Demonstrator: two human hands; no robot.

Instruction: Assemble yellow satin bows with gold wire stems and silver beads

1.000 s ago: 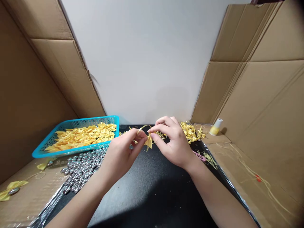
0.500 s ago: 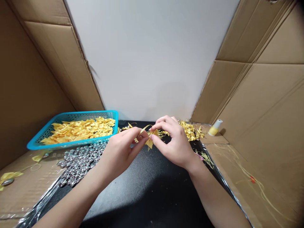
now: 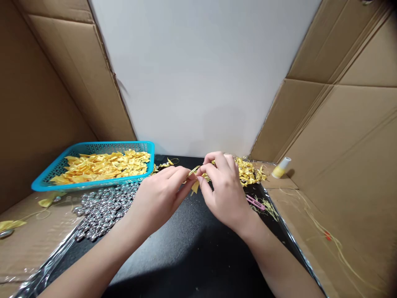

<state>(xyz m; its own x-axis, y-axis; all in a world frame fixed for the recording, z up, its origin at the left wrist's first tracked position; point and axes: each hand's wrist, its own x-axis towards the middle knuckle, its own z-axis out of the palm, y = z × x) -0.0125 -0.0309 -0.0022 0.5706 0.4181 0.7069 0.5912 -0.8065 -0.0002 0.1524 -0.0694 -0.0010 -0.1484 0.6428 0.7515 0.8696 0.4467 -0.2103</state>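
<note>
Over the black table top, my left hand [image 3: 164,194] and my right hand [image 3: 223,192] meet fingertip to fingertip. Both are pinched closed on a small yellow ribbon bow [image 3: 195,187] and its thin gold cord [image 3: 194,170]. The bow's tail hangs below the fingertips, while the cord arcs above them. Fingers hide most of the bow and any knot in it. Behind the right hand lies a heap of finished-looking yellow bows with gold cords [image 3: 248,170].
At left stands a blue basket [image 3: 93,187] full of yellow bows, with silver beads [image 3: 105,207] piled before it. A pink flat tool [image 3: 255,202] lies by yellow thread scraps [image 3: 270,210]. A small bottle [image 3: 281,167] stands right. Cardboard walls [image 3: 347,136] flank the table.
My hands have drawn closer together, and the right fingers have curled in more. The cord loop above them looks smaller. More of the pink tool shows beside my right wrist.
</note>
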